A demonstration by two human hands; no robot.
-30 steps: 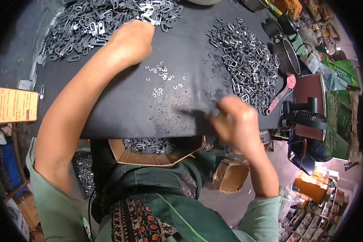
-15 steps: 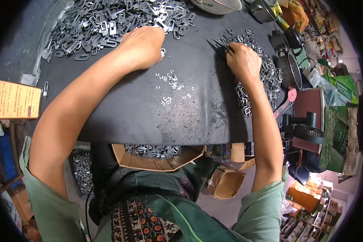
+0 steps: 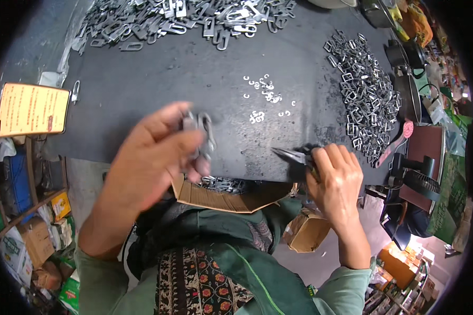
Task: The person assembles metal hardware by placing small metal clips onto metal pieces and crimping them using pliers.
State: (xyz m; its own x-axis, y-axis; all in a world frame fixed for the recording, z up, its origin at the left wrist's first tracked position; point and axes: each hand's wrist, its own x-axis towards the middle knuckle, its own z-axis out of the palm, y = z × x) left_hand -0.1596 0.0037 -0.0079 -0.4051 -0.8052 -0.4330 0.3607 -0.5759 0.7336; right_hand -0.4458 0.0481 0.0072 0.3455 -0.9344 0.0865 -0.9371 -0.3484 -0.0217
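Note:
My left hand (image 3: 151, 144) is raised over the near edge of the dark table, fingers closed round a metal clasp (image 3: 206, 137), a slotted grey piece; motion blurs it, and I cannot tell whether more than one is held. Closed round a pair of pliers (image 3: 295, 156), my right hand (image 3: 337, 176) rests near the front edge, the narrow jaws pointing left. Small C-shaped metal rings (image 3: 268, 93) lie scattered on the tabletop between and beyond my hands. A large heap of similar slotted clasps (image 3: 194, 18) covers the far left side.
A heap of small rectangular metal links (image 3: 370, 89) lies at right, beside dark pots and a pink-headed strainer-like tool (image 3: 404, 131). A small black fan (image 3: 421, 184) stands near the right edge. A phone (image 3: 34, 110) lies at left. Below the table edge is a cardboard box (image 3: 220, 202) of metal parts.
My left hand has come back from the far heap toward me with a metal clasp. My right hand has drawn the pliers from the link heap to the front edge. The view has shifted.

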